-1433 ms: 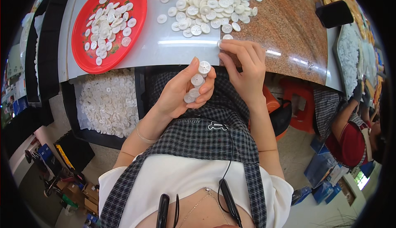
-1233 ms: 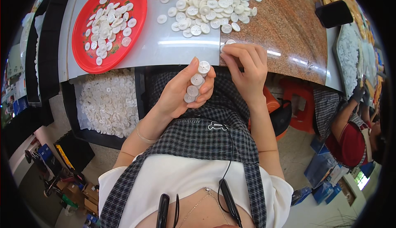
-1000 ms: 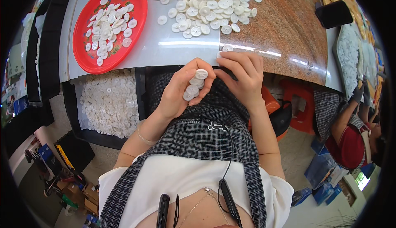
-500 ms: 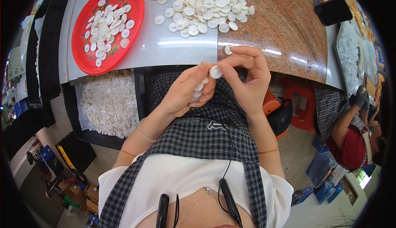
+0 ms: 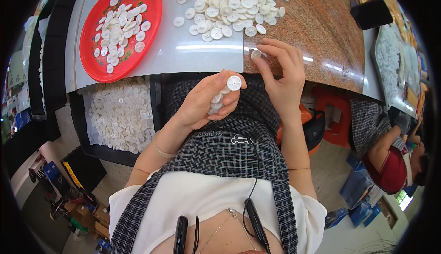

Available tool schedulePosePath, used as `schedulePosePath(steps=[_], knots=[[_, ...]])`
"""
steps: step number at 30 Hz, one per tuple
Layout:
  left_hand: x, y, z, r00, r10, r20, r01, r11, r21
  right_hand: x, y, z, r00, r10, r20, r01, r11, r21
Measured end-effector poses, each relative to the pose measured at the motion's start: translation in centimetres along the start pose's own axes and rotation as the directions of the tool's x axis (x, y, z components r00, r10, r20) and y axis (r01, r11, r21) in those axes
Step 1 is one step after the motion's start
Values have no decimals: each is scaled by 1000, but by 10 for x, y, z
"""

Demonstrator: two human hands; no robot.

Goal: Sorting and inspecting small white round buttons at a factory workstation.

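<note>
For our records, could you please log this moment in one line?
left hand: holding white discs; right hand: at another disc; red plate: more discs

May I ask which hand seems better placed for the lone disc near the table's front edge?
Probably the right hand: its fingers are at that disc, while the left hand holds several discs.
</note>
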State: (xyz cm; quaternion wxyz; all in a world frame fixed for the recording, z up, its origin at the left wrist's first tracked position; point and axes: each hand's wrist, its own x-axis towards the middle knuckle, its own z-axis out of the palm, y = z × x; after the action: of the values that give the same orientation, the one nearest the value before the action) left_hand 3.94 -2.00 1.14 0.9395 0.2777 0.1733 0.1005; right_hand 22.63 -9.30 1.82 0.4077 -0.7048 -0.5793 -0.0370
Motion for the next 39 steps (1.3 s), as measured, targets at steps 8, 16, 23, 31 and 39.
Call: schedulePosePath(steps=[8, 16, 23, 31, 39], knots=[[2, 8, 13, 998, 16, -58, -13, 999, 50, -9, 4, 3, 968, 208, 140, -238, 936, 257], [3, -2, 5, 988, 18, -154, 9, 984, 178, -2, -25, -9, 880, 312, 358, -474, 607, 638], [0, -1, -3, 991, -125, 43, 130, 980, -149, 2, -26, -5, 885, 293, 361, -461, 653, 601], [1, -2, -5, 993, -107, 46, 113, 981, -161, 5, 6, 23, 999, -18, 50, 17, 1000, 16], [0, 8, 2, 995, -93, -35, 90, 991, -97, 1, 2, 24, 999, -22, 33, 19, 995, 96]])
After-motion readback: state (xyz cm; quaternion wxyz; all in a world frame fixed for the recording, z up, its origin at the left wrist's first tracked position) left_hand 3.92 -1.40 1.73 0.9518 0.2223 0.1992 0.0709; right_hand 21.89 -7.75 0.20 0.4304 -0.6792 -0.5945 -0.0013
